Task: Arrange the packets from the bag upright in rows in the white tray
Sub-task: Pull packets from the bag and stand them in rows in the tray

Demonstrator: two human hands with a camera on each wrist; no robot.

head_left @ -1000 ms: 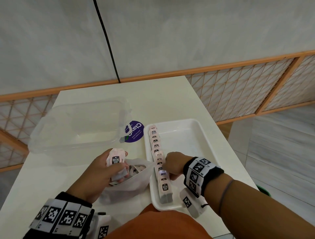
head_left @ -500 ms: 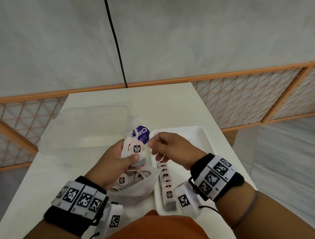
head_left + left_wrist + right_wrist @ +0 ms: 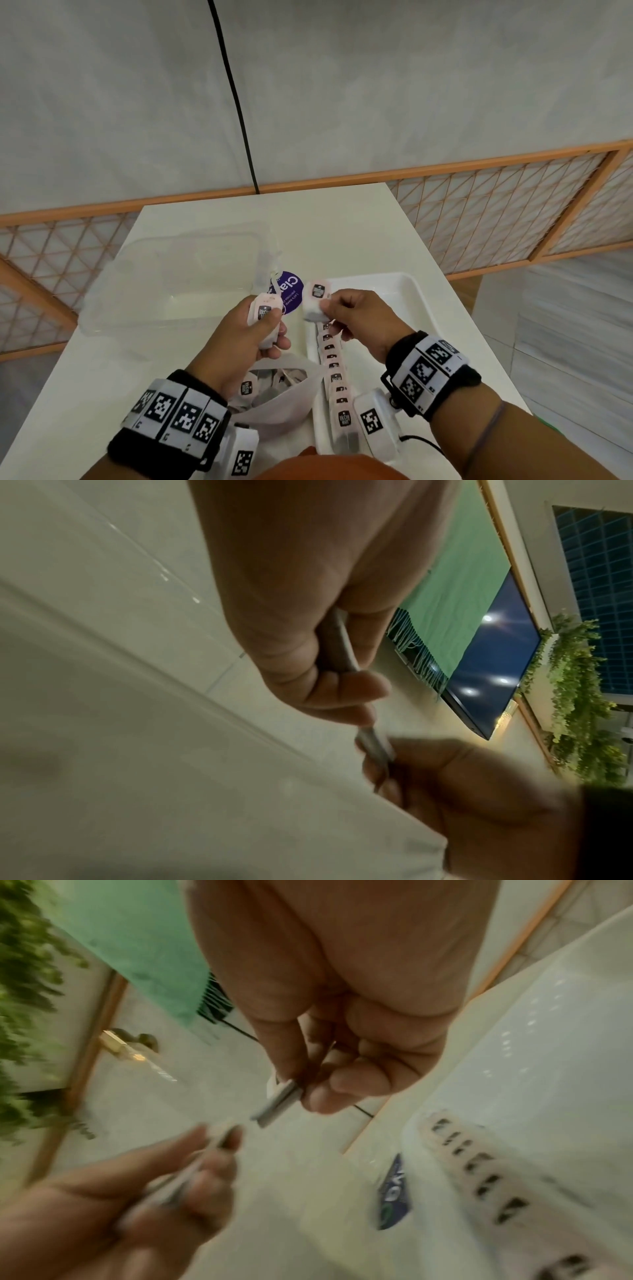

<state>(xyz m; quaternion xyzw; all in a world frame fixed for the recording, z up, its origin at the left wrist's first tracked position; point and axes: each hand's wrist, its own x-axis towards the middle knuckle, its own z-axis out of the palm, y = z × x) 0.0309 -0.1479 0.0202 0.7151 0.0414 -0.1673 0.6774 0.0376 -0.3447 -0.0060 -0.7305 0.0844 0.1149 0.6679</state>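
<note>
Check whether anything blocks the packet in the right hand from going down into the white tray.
Nothing visible does. The right hand pinches the packet above the white tray's far left corner, beyond the standing row; the bare tray floor lies alongside.

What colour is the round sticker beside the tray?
Purple round sticker with white lettering; clearest in the head view.

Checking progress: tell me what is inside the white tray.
One row of upright packets along the left wall of the white tray; the right hand and wrist hide some of it.
</note>
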